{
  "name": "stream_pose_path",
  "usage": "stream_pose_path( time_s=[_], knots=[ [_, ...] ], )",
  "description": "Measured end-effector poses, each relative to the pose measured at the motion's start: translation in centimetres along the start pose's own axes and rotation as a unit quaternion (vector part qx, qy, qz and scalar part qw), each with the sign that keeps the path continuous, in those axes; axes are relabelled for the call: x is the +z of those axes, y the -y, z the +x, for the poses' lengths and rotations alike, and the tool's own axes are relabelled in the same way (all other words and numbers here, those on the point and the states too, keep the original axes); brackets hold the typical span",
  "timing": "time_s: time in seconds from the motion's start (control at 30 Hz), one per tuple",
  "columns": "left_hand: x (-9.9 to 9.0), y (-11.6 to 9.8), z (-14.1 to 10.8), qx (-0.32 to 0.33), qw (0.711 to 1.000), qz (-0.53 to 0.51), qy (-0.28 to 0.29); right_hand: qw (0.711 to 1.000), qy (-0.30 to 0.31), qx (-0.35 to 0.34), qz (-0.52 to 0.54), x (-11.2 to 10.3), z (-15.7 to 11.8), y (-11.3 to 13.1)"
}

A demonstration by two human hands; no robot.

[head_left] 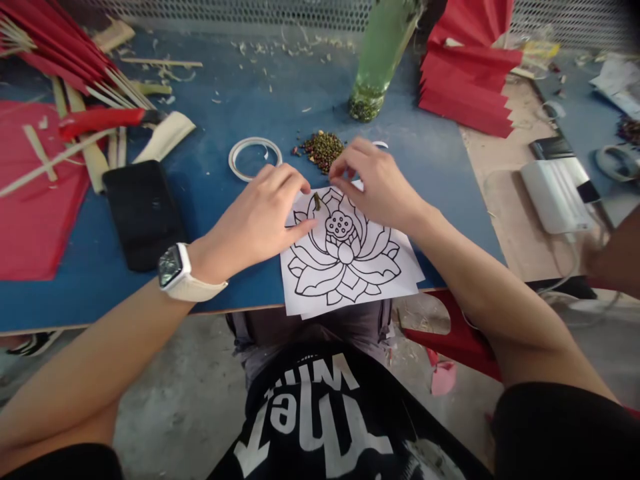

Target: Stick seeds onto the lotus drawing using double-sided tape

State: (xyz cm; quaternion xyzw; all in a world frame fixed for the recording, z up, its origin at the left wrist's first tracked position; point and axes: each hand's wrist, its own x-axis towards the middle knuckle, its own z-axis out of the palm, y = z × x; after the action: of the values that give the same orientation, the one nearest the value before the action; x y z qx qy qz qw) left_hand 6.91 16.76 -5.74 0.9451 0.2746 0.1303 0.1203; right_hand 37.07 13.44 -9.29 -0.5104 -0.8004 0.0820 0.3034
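A sheet of white paper [350, 277] with a black-line lotus drawing lies at the table's front edge, over another sheet. My left hand [265, 213] rests at its left side, thumb and fingers apart, with nothing visible between them. Near its fingertips, a small dark green patch [317, 201] sits on an upper petal; I cannot make out its pieces. My right hand [375, 183] is above the sheet's top edge, thumb and forefinger pinched together. Whatever they hold is too small or hidden. Right beside those fingertips is a pile of green and brown beans [323, 150].
A tape roll [254, 159] and a black phone [143, 215] lie to the left, near a red-handled tool [103, 122] and bamboo strips. Behind stands a bottle of greenish liquid [377, 63]. Folded red paper [467, 73] and a white power bank [555, 197] are at right.
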Motion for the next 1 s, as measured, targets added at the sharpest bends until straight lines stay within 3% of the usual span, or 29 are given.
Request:
stream_pose_path(
  time_s=[0.1,0.2,0.47,0.73,1.0],
  knots=[
    [1.5,0.6,-0.2,0.005,1.000,-0.005,-0.017,0.998,0.031,0.009,0.062,0.6,0.2,1.7],
    [2.1,0.7,-0.6,0.011,1.000,-0.001,-0.023,0.994,0.052,0.019,0.092,0.9,0.1,1.7],
    [0.7,0.6,-0.7,0.011,1.000,-0.008,0.018,0.993,0.037,0.033,0.102,0.6,-0.5,1.8],
    [1.4,0.2,-0.8,-0.004,1.000,-0.015,0.002,0.991,0.028,0.053,0.122,-0.3,-0.7,1.4],
    [0.7,0.6,-0.8,0.008,0.999,-0.020,0.023,0.994,0.043,0.030,0.097,-0.2,-0.7,1.7]
  ],
)
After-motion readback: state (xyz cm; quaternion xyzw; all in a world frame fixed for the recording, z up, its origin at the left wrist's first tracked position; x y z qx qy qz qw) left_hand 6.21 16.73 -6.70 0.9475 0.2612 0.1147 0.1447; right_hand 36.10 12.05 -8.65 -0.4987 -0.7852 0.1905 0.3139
